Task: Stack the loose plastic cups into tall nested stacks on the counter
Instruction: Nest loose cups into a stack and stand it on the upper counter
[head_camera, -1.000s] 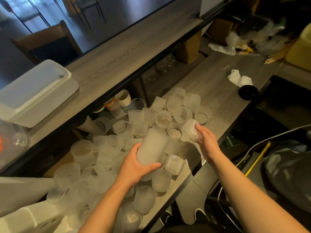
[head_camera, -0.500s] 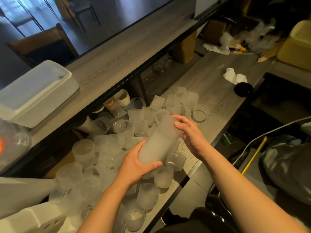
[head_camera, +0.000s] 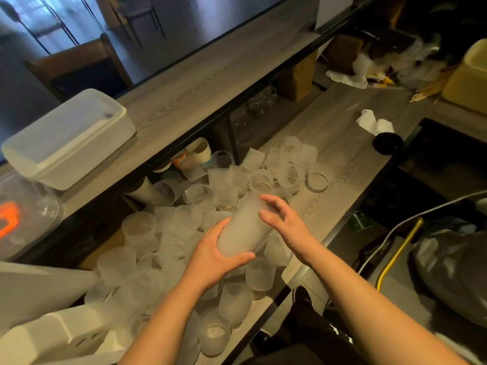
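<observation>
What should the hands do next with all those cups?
Probably the right hand, open and empty beside the nested stack that the left hand grips, should grab another loose cup just beyond.

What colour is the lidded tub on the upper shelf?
White, lid and body alike: lidded tub, clearest in the head view.

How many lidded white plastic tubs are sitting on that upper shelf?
1: the lidded white tub sits at the left end of the upper wooden shelf. Others could lie outside the picture.
</observation>
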The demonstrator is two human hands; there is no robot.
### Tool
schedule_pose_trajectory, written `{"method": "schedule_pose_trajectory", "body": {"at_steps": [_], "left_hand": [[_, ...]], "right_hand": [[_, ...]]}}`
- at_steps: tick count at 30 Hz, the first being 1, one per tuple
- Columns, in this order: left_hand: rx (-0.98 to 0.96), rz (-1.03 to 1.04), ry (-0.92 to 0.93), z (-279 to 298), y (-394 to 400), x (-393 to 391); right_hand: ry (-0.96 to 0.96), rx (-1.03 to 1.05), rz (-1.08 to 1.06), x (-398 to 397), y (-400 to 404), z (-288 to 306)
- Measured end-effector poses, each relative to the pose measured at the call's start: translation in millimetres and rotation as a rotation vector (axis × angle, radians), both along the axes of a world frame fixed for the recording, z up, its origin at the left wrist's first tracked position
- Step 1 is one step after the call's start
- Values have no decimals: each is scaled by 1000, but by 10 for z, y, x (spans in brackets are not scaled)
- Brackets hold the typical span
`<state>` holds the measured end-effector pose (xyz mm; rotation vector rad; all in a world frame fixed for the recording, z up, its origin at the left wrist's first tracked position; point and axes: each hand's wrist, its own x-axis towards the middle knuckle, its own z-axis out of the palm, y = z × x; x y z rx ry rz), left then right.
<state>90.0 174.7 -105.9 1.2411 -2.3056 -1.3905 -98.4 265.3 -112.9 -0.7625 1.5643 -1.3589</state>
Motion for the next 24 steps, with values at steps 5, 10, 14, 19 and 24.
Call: {"method": "schedule_pose_trajectory", "body": {"at_steps": [5,10,14,19,24], "left_hand": [[45,54,25,8,23,-35],[129,180,87,16,71,-138],[165,233,117,-25,44,-144],[229,304,154,-44,-11,-119],[245,342,179,-13,-35,-160]], "right_hand": [[-29,15,60,-1,-36,53],[2,70,-135,-346,-133,-62],[134,144,-237,-766,-256,-227],[460,200,-21,-1089,-585,-430],[581,392,10,-1105,-983,-538]]}}
